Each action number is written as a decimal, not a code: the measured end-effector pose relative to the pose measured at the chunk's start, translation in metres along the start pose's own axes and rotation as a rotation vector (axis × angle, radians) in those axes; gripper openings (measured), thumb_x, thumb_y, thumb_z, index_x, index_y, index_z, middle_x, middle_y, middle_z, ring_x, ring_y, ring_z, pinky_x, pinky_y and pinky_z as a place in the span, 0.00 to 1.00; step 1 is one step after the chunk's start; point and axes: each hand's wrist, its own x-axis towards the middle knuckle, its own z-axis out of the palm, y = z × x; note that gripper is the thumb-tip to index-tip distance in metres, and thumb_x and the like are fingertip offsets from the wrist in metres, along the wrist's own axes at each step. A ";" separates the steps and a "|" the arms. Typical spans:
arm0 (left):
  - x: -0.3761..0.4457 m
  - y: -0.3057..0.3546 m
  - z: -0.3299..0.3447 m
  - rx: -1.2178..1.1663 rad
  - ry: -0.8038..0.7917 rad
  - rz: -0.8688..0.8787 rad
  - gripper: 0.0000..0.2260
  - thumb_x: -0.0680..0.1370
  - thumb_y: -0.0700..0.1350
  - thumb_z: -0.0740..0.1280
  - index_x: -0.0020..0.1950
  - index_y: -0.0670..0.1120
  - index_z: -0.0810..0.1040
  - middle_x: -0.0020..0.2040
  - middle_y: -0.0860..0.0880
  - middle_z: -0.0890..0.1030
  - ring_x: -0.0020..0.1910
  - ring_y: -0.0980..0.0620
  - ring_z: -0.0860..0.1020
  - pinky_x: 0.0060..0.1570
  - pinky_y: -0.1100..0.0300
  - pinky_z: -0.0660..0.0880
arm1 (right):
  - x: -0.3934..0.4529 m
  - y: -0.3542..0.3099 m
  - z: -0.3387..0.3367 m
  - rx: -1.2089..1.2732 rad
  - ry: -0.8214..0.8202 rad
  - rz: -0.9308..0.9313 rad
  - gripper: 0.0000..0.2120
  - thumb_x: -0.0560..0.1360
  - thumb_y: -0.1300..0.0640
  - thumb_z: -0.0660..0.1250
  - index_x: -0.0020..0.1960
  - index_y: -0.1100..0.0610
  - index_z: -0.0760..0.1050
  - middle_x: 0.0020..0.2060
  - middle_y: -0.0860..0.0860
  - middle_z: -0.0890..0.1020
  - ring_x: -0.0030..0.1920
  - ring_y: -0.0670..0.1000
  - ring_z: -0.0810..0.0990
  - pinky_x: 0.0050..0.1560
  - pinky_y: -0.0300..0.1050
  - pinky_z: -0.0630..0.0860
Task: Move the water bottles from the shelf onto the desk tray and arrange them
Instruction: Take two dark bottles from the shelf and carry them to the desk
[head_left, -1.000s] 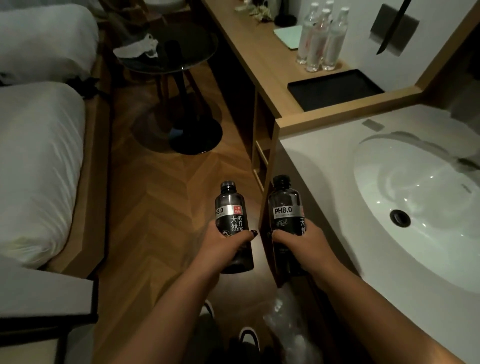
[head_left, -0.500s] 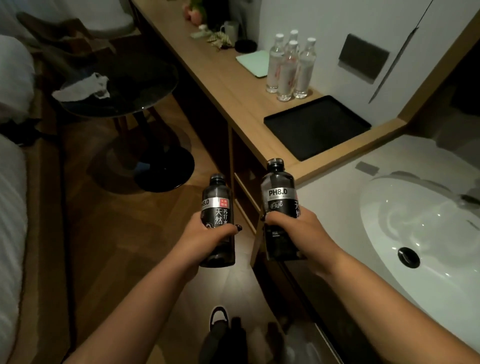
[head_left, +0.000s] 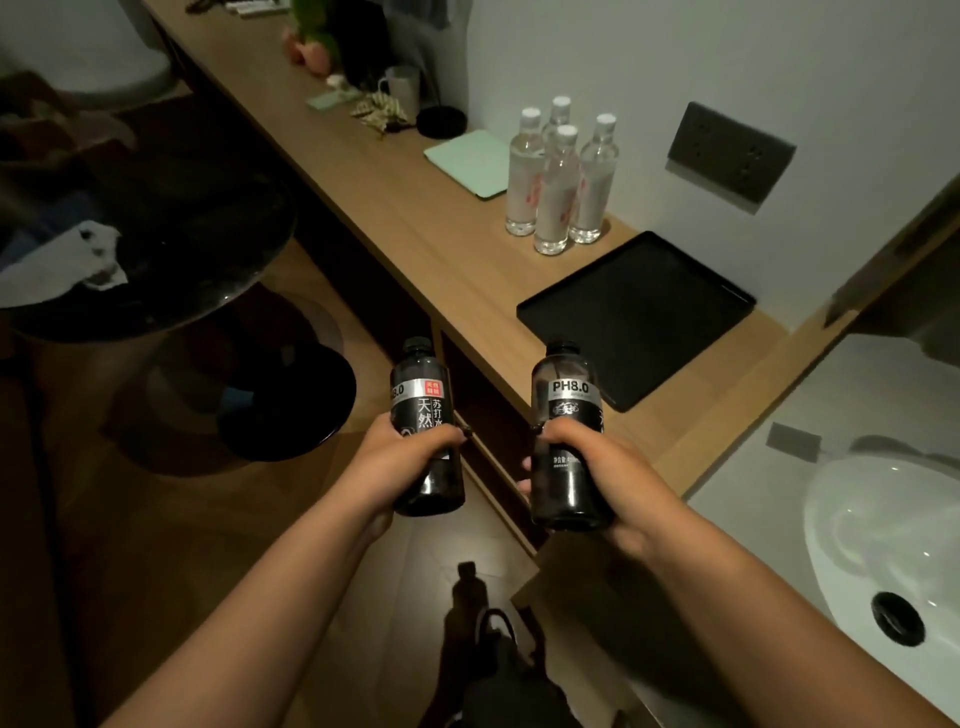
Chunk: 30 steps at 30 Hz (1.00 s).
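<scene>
The left hand (head_left: 400, 457) is gripping a dark bottle (head_left: 423, 410) upright, fingers wrapped round its middle; the right hand (head_left: 597, 467) is gripping a second dark bottle (head_left: 568, 395) likewise. Both are hanging before the desk (head_left: 415, 218). Beyond, the black tray (head_left: 639, 317) is lying beside four clear bottles (head_left: 558, 182).

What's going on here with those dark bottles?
A person is carrying two dark bottles toward a wooden desk. The left hand grips one dark bottle, and the right hand grips the other, labelled PH8.0; both are upright and in the air. The black tray on the desk has no bottles on it yet. Four clear water bottles stand on the desk just beyond the tray. A white sink sits to the right.
</scene>
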 end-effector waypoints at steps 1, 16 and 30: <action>0.012 0.007 0.001 -0.002 -0.008 -0.004 0.11 0.71 0.41 0.72 0.51 0.47 0.75 0.44 0.45 0.80 0.42 0.48 0.80 0.36 0.59 0.74 | 0.011 -0.006 -0.001 0.055 0.001 0.022 0.13 0.70 0.57 0.69 0.53 0.57 0.72 0.46 0.62 0.82 0.40 0.59 0.83 0.46 0.53 0.80; 0.165 0.085 0.017 -0.190 -0.078 -0.117 0.17 0.71 0.46 0.71 0.58 0.43 0.77 0.46 0.42 0.83 0.41 0.46 0.82 0.37 0.57 0.77 | 0.133 -0.102 -0.013 0.312 0.054 0.031 0.18 0.72 0.50 0.65 0.57 0.60 0.71 0.43 0.63 0.82 0.39 0.58 0.82 0.43 0.49 0.81; 0.335 0.154 0.006 0.045 -0.322 -0.189 0.18 0.68 0.52 0.72 0.53 0.44 0.79 0.43 0.44 0.84 0.39 0.46 0.83 0.36 0.58 0.77 | 0.254 -0.142 0.024 0.524 0.442 0.043 0.22 0.67 0.47 0.70 0.57 0.56 0.73 0.44 0.57 0.82 0.44 0.58 0.81 0.47 0.52 0.78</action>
